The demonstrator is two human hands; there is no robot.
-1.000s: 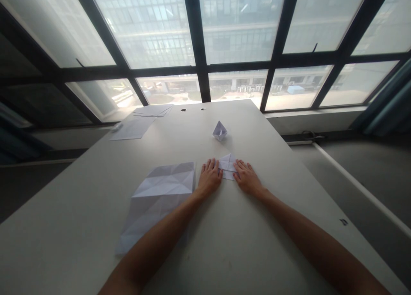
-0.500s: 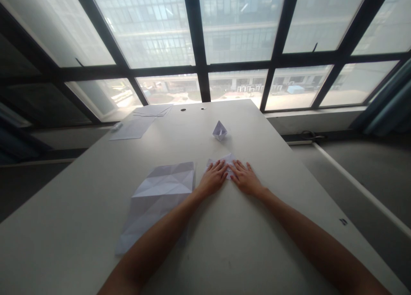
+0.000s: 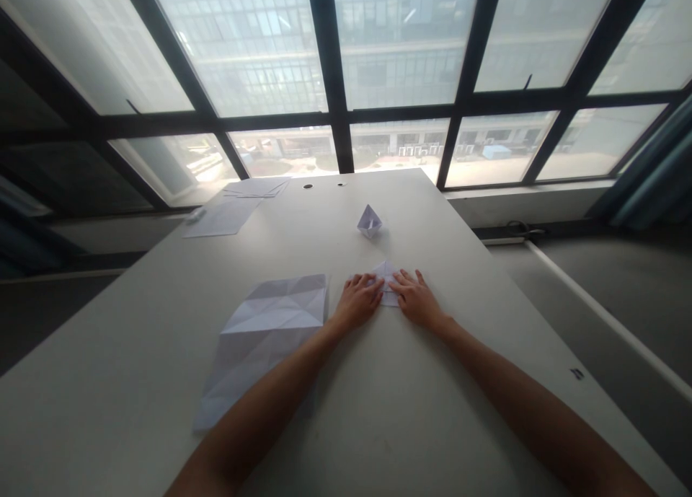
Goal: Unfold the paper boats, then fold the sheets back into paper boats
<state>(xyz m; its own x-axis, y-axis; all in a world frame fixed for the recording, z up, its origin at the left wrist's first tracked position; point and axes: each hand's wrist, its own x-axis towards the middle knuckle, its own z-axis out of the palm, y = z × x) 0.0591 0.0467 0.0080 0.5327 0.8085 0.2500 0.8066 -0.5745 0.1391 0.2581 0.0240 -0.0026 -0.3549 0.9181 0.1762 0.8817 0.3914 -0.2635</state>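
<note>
The folded paper [image 3: 386, 268] lies on the white table [image 3: 373, 410], its peak pointing to twelve o'clock, with a hand resting on either side. From the nine o'clock side, the left hand [image 3: 359, 298] covers one end, its fingers close together and bent — whether they pinch the paper, I cannot tell. From three o'clock, the right hand [image 3: 415, 298] lies palm down with its fingers spread wide, the fingertips touching the paper. Taking that paper as the dial's centre, a small paper boat [image 3: 370, 223] stands near it, just short of twelve. A large creased sheet [image 3: 273, 313] spreads between eight and nine, partly behind the left forearm; flat sheets [image 3: 224, 217] lie well apart, around ten.
</note>
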